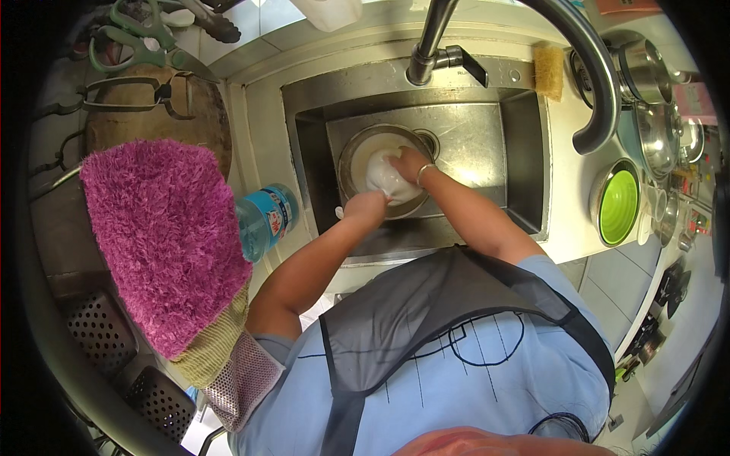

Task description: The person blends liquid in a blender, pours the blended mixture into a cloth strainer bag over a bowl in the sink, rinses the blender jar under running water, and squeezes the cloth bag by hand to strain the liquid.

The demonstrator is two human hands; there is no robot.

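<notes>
In the stainless steel sink (473,131) stands a round metal bowl (345,157) with cloudy whitish liquid (364,149) in it. A wet, bulging white bag (381,171), seemingly of cloth, rests in the bowl. My left hand (365,207) grips the bag's gathered end over the near rim. From the right, my right hand (409,163) is wrapped against the bag's side, fingers curled on it. A small white end, perhaps of the bag, pokes out left of my left hand. The bowl's near right part is partly hidden by my forearms.
A dark metal faucet (421,62) arches over the sink's right side. Left of the sink stand a blue-labelled plastic bottle (268,219) and a hanging fluffy magenta cloth (165,239). To the right are a yellow scrubbing sponge (548,73), a green bowl (619,199) and metal pots (647,71).
</notes>
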